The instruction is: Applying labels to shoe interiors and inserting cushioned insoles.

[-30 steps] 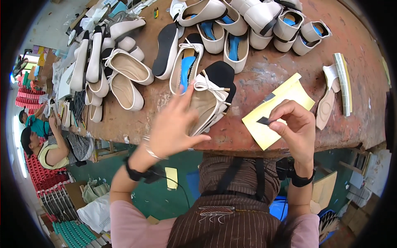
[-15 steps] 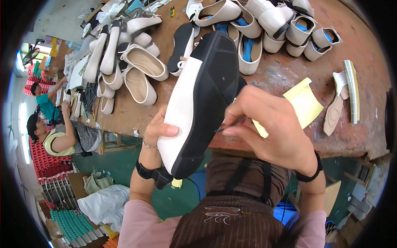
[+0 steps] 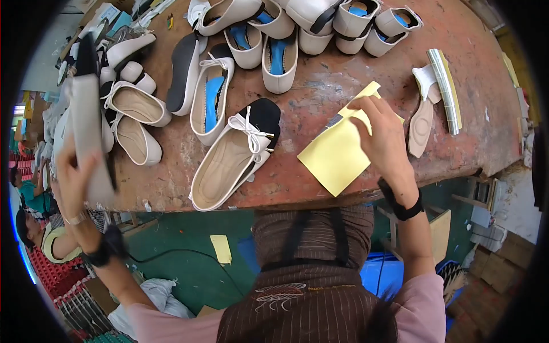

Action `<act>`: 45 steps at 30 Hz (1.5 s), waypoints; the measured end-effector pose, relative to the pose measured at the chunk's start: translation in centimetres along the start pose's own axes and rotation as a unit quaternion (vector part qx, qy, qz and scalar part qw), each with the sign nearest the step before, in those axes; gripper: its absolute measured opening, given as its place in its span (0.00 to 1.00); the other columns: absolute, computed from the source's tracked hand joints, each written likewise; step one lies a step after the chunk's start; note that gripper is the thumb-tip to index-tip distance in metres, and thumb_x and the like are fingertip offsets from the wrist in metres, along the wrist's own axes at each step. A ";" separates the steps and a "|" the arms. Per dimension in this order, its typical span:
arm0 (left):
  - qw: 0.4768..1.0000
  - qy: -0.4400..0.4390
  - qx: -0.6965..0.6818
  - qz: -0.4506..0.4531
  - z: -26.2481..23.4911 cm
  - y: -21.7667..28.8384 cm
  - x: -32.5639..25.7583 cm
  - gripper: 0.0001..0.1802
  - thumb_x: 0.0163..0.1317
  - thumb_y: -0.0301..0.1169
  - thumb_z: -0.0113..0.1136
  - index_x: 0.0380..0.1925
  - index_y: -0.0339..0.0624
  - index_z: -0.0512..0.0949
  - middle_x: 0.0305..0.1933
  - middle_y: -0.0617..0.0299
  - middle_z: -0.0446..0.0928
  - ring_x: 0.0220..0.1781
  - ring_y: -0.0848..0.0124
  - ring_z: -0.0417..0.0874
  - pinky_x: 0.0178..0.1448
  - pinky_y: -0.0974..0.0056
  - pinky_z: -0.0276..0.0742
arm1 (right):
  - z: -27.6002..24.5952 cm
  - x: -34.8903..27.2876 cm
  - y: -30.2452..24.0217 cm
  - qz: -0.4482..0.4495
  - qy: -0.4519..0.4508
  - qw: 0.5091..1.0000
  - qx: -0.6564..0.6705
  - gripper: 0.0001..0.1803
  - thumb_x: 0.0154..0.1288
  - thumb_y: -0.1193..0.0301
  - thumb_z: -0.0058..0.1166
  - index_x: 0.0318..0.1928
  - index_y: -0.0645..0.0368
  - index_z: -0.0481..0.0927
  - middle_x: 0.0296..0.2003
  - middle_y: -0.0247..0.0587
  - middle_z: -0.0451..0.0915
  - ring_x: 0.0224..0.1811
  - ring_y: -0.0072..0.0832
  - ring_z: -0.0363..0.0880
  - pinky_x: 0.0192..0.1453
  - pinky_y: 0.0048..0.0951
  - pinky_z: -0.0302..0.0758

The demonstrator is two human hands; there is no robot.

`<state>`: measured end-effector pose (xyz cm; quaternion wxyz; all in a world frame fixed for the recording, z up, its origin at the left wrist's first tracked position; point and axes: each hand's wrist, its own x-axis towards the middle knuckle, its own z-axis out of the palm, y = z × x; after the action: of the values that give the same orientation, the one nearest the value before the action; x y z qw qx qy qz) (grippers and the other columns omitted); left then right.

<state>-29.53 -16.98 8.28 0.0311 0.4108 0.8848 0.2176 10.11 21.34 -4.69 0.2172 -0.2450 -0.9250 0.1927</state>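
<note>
My left hand (image 3: 74, 177) is at the far left, closed round a white flat shoe (image 3: 87, 114) with a dark sole; both are smeared by motion. My right hand (image 3: 384, 137) is over a yellow sheet (image 3: 337, 154) at the table's front, thumb and forefinger apart, nothing visible between them. A small grey piece (image 3: 334, 120) shows on the sheet near its fingertips. Between my hands lies a white flat shoe with a black toe and a bow (image 3: 226, 166). Behind it stands a white shoe with a blue insole piece (image 3: 210, 108).
Several white shoes with blue pieces inside (image 3: 278, 63) crowd the back of the brown table (image 3: 320, 80); finished-looking pairs (image 3: 137, 106) lie at left. A beige insole (image 3: 421, 123) and a wrapped roll (image 3: 445, 91) are at right. Co-workers (image 3: 40, 228) sit at far left.
My left hand has swung left with a shoe. My right hand has moved from the shoe's edge to the yellow sheet, its pinch opened. The black-toed shoe on the table is now uncovered.
</note>
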 end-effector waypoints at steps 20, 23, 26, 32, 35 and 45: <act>0.941 -0.193 -0.231 0.157 21.8 25.7 -5.2 0.26 0.55 0.34 0.73 0.53 0.36 0.80 0.52 0.48 0.82 0.52 0.54 0.84 0.57 0.59 0.78 | -1.8 -5.4 -0.9 -0.214 0.132 0.966 -0.060 0.12 0.48 0.75 0.64 0.37 0.52 0.86 0.42 0.34 0.86 0.42 0.33 0.82 0.63 0.48 0.71; 0.934 -0.181 -0.275 0.141 22.4 26.5 -5.6 0.19 0.56 0.30 0.70 0.48 0.37 0.83 0.43 0.49 0.85 0.42 0.55 0.87 0.46 0.61 0.81 | -3.6 -5.8 -2.7 -0.194 0.125 0.972 -0.043 0.15 0.47 0.74 0.64 0.39 0.52 0.86 0.43 0.33 0.86 0.43 0.34 0.82 0.64 0.48 0.70; 0.938 -0.244 -0.230 0.086 22.1 26.6 -6.2 0.11 0.57 0.31 0.68 0.41 0.44 0.86 0.34 0.52 0.85 0.32 0.54 0.86 0.37 0.58 0.81 | -4.2 -6.4 -3.8 -0.098 0.020 0.990 0.104 0.18 0.45 0.76 0.67 0.42 0.53 0.87 0.41 0.31 0.85 0.44 0.34 0.81 0.64 0.45 0.69; 0.897 -0.282 -0.339 0.031 22.1 25.6 -8.5 0.16 0.56 0.26 0.70 0.46 0.39 0.83 0.37 0.53 0.87 0.37 0.63 0.90 0.42 0.66 0.82 | -2.7 -8.3 -2.9 -0.099 0.030 0.989 0.105 0.15 0.45 0.70 0.71 0.38 0.53 0.87 0.31 0.32 0.81 0.36 0.33 0.78 0.55 0.42 0.72; 0.903 -0.252 -0.349 0.009 22.2 24.5 -9.2 0.12 0.56 0.22 0.69 0.41 0.35 0.85 0.36 0.57 0.87 0.38 0.72 0.88 0.42 0.69 0.80 | -2.1 -9.2 -2.8 -0.085 0.080 0.977 0.176 0.13 0.45 0.70 0.71 0.35 0.52 0.87 0.29 0.32 0.79 0.34 0.33 0.76 0.50 0.39 0.71; 0.874 -0.433 -0.209 -0.072 23.1 24.6 -5.7 0.21 0.68 0.38 0.58 0.56 0.37 0.79 0.61 0.48 0.76 0.63 0.49 0.74 0.67 0.48 0.68 | 1.1 -11.3 -2.4 -0.017 0.179 0.972 0.151 0.05 0.44 0.70 0.66 0.21 0.52 0.82 0.23 0.30 0.75 0.35 0.30 0.75 0.57 0.39 0.67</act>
<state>-2.79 1.03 -3.18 0.5119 0.3833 0.7435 0.1953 17.57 13.04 -7.98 0.4175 -0.2240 -0.8350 0.2797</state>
